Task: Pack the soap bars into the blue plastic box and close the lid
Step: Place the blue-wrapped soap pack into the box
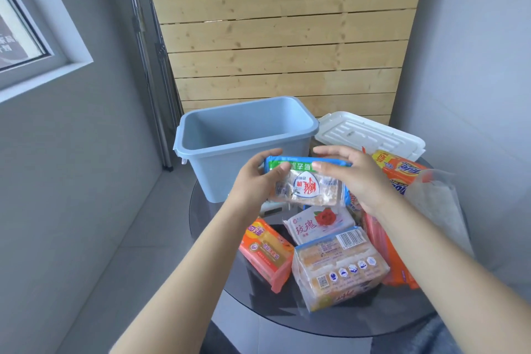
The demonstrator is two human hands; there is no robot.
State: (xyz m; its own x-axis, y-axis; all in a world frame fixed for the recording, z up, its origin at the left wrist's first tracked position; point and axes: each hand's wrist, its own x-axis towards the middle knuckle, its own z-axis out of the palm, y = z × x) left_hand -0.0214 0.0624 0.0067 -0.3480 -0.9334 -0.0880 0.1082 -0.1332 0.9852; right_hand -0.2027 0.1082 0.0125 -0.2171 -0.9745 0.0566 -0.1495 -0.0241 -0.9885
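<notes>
Soap bars still spread over the tabletop, none visible in the box so far; packing barely begun, lid not yet on.

Nearest, at 6 o'clock on the round dark glass: clear-wrapped yellow multipack, barcode up. Just beside it at 9 o'clock, orange-and-pink bar, lying at an angle. Behind these, white rose-printed bar, partly under the raised pack. At 3 o'clock, orange packs stacked under the right forearm, and a clear plastic bag at the edge.

Above the pile, mid-air: blue-and-clear wrapped soap pack, held flat just in front of the box's near wall. Left hand grasping its left end, thumb on top, fingers curled beneath. Right hand at its right end, fingers fairly straight and spread across the top edge, touching rather than clamping as far as can be told.

Farther, at 12 o'clock: blue plastic box, open, interior looking empty, though the floor not fully in view. At 1 o'clock beside it: white lid, lying flat, well off the box.

Left to do, by judgement: lower this pack in, load every remaining bar, fit the lid.
</notes>
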